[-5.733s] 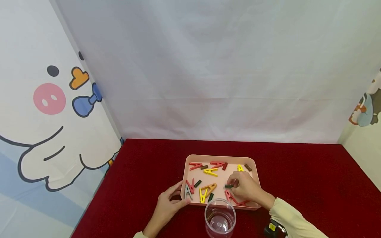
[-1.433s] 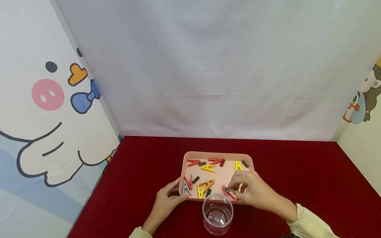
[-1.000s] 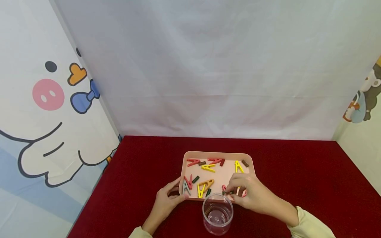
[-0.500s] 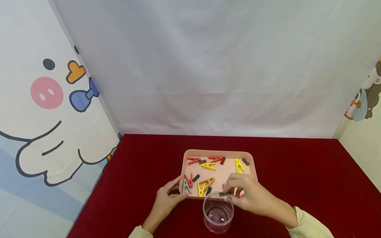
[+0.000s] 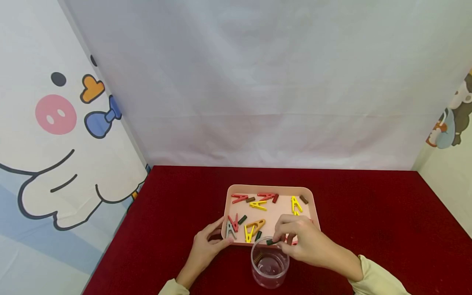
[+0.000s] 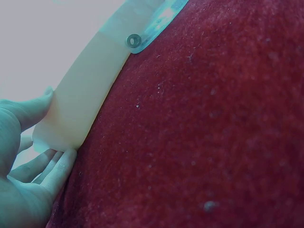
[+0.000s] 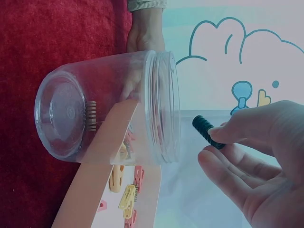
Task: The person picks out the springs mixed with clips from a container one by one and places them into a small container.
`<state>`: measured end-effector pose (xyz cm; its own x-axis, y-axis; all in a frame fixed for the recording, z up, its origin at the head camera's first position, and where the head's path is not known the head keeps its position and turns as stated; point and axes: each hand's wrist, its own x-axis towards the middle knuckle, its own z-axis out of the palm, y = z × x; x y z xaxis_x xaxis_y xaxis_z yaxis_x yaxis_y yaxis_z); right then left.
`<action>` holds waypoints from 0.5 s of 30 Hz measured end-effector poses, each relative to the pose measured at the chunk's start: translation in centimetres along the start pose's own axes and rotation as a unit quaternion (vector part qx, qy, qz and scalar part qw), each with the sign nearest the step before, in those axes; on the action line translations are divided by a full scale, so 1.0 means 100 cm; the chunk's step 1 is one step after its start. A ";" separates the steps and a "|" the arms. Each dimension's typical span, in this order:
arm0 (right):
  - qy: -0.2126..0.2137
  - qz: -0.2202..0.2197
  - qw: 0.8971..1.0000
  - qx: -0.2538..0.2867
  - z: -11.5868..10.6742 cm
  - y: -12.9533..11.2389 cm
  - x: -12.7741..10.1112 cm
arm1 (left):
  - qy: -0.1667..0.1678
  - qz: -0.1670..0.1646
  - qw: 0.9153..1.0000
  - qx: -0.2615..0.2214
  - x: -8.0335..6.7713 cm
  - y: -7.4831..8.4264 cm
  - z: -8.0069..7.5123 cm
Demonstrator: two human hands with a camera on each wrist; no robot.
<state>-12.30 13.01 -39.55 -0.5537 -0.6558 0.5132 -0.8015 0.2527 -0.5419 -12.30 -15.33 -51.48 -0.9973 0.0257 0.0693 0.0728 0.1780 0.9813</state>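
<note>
My right hand [image 5: 291, 239] pinches a small dark green spring [image 5: 271, 242] between thumb and fingers, just above the rim of a clear plastic jar [image 5: 269, 266]. The right wrist view shows the green spring [image 7: 207, 131] at the jar's [image 7: 109, 109] mouth, and a brown spring [image 7: 90, 115] lying inside at the bottom. My left hand [image 5: 210, 243] grips the near left corner of the pink tray [image 5: 271, 189], thumb on the rim. In the left wrist view the left hand's fingers [image 6: 45, 166] hold the tray's corner [image 6: 80, 109].
The pink tray holds several red, yellow, orange and grey clothespins [image 5: 254, 229] and a few more springs [image 5: 304, 199]. It sits on a red cloth table [image 5: 368, 213]. White curtain behind, cartoon panels at left and right.
My right hand lifted the green spring off the tray and carried it leftward and nearer, to just over the jar's mouth. The left hand stayed on the tray corner.
</note>
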 end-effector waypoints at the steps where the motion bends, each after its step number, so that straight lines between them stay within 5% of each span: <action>1: -0.001 0.002 1.000 0.001 0.000 0.000 0.000 | 0.001 0.000 1.000 0.000 0.000 0.000 0.000; 15: -0.018 0.010 1.000 0.008 0.007 -0.002 0.002 | -0.001 0.000 1.000 -0.001 0.001 -0.001 0.000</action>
<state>-12.11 12.35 -39.82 -0.5607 -0.6754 0.4790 -0.7868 0.2544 -0.5623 -12.40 -15.33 -51.58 -0.9973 0.0271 0.0682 0.0719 0.1761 0.9817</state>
